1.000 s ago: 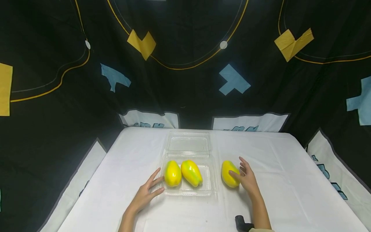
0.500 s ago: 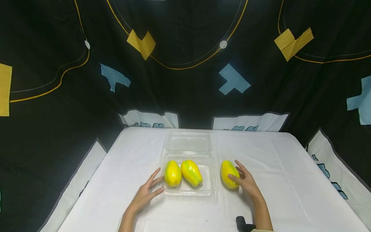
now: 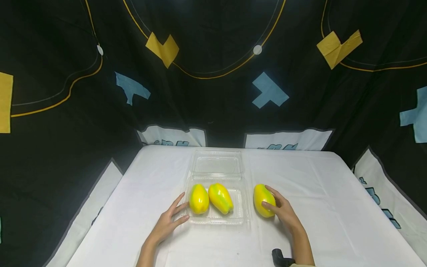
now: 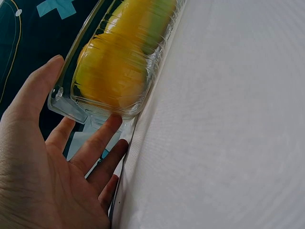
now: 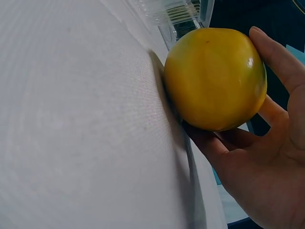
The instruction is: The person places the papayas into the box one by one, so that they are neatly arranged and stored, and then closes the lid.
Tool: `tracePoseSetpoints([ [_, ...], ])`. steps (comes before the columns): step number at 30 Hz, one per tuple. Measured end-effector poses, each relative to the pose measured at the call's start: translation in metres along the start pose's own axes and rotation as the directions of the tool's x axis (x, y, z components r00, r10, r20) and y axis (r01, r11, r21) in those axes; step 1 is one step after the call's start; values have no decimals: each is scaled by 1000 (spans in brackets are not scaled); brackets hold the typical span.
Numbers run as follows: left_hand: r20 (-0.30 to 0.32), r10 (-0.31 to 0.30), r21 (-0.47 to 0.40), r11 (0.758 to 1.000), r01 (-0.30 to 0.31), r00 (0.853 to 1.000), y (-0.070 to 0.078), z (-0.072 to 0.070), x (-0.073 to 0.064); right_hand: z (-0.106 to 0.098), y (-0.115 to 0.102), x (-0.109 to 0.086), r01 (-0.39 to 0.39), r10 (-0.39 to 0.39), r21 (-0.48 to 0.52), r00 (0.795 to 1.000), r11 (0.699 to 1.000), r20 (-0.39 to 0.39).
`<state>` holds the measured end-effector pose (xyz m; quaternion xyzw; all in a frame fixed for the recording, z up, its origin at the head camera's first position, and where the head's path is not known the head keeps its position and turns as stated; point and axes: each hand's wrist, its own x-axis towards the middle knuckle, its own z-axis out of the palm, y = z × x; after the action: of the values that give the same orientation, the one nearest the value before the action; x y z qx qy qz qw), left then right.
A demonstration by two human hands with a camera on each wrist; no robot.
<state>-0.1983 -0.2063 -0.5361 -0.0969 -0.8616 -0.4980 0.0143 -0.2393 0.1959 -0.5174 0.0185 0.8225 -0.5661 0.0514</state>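
My right hand holds a yellow papaya at its right side, thumb on the near side and fingers round the far side. In the right wrist view this papaya sits between thumb and fingers, close to the white cloth. A clear plastic clamshell box lies with its lid folded back. Inside it are two papayas, a left one and a tilted right one with green streaks. My left hand is spread at the box's left edge, fingertips at its wall in the left wrist view.
A white cloth covers the table. A black angled object is at my right forearm. Dark curtains with yellow and blue tape stand behind the table's far edge.
My right hand has moved left and its fingers have closed in round the far side of the papaya, which has shifted very slightly left. My left hand stays put.
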Motion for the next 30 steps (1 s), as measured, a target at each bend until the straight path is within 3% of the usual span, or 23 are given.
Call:
tracePoseSetpoints([
  [11,8,-3,-24,1000,3,1000,-2,1,1,-4,-4,-5,12,-11,15,1000,1000,-25],
  [18,14,-5,-25,1000,5,1000,-1,1,1,-6,-18,-14,96,-98,-25,994,995,-58],
  [25,5,-11,7,1000,10,1000,1,0,2,-3,-39,-16,241,-240,-6,966,971,-95],
  [29,6,-14,0,1000,14,1000,2,-1,1,6,-56,-16,274,-272,5,954,962,-124],
  [30,7,-13,-1,1000,13,1000,2,-1,1,10,-52,-11,309,-307,-8,943,951,-127],
])
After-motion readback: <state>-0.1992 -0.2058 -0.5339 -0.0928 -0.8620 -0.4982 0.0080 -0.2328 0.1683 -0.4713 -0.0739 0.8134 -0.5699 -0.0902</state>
